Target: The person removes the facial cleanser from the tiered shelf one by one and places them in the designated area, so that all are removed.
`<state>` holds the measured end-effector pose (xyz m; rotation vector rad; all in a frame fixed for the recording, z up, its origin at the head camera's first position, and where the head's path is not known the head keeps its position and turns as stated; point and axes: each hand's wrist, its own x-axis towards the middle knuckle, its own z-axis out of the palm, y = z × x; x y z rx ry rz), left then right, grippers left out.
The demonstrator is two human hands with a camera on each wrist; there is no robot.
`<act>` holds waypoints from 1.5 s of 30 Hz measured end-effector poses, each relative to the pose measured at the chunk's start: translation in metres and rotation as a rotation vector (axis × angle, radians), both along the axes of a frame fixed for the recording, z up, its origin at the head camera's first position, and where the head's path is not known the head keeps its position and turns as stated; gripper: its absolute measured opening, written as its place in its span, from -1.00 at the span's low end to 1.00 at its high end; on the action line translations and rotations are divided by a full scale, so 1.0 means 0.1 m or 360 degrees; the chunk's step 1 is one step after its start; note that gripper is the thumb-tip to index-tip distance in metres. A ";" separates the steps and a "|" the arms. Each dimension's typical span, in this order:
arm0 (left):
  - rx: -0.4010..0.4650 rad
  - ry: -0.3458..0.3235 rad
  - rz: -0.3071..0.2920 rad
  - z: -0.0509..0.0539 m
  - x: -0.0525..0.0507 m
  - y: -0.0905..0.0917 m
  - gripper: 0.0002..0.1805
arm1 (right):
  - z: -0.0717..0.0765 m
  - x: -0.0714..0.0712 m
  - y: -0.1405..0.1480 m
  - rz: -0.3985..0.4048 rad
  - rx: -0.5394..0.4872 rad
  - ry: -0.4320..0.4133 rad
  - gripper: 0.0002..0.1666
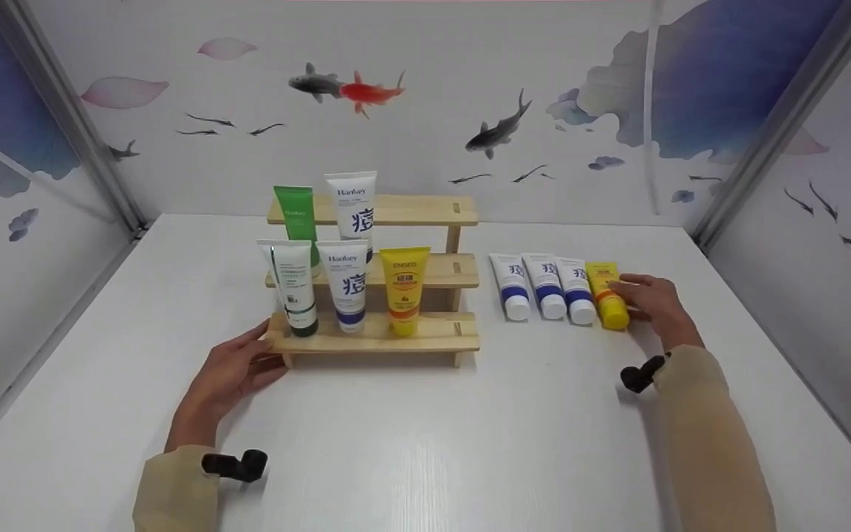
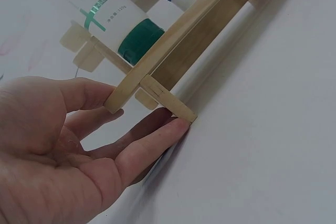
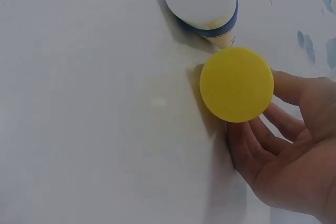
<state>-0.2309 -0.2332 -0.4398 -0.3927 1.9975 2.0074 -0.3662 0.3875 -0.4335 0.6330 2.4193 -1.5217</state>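
At the left end of a three-tier wooden display rack (image 1: 440, 336), my left hand (image 1: 230, 373) holds the lowest shelf's end. In the left wrist view, that hand (image 2: 68, 145) has its fingers against the shelf end and the leg below. My right hand (image 1: 651, 299) grips a yellow squeeze tube (image 1: 606, 292) lying on the table. The right wrist view shows its round yellow cap (image 3: 236, 85) facing the camera, with the fingers on its right side. On the lowest shelf stand a white tube with a dark green cap (image 1: 294, 288), a white-and-blue tube (image 1: 344, 284) and another yellow tube (image 1: 403, 288).
A green tube (image 1: 296, 214) and another white-and-blue tube (image 1: 351, 199) stand farther back on the rack. Three white-and-blue tubes (image 1: 547, 284) lie in a row left of the gripped tube. Printed panels surround the white table (image 1: 411, 436) at the back and sides.
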 end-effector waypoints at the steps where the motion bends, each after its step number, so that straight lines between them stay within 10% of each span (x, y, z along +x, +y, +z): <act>1: -0.0004 0.0008 -0.0001 0.00 0.00 0.00 -0.37 | 0.00 0.00 -0.01 -0.0004 0.0002 0.0008 -0.15; 12: -0.0039 -0.0010 0.0013 0.01 0.01 0.01 -0.38 | 0.12 0.01 -0.10 -0.0152 0.0067 0.0083 -0.22; 23: -0.0030 -0.0025 0.0025 0.01 0.00 -0.01 -0.38 | 0.75 0.05 -0.62 -0.0136 0.0001 0.0707 -0.34; 33: 0.0019 0.0008 0.0033 0.00 0.00 0.01 -0.35 | 1.26 0.14 -1.19 0.0089 -0.0228 0.0902 -0.34; 45: -0.0001 -0.0003 0.0032 0.00 -0.01 0.01 -0.37 | 1.51 0.24 -1.78 0.0469 -0.0296 0.0998 -0.30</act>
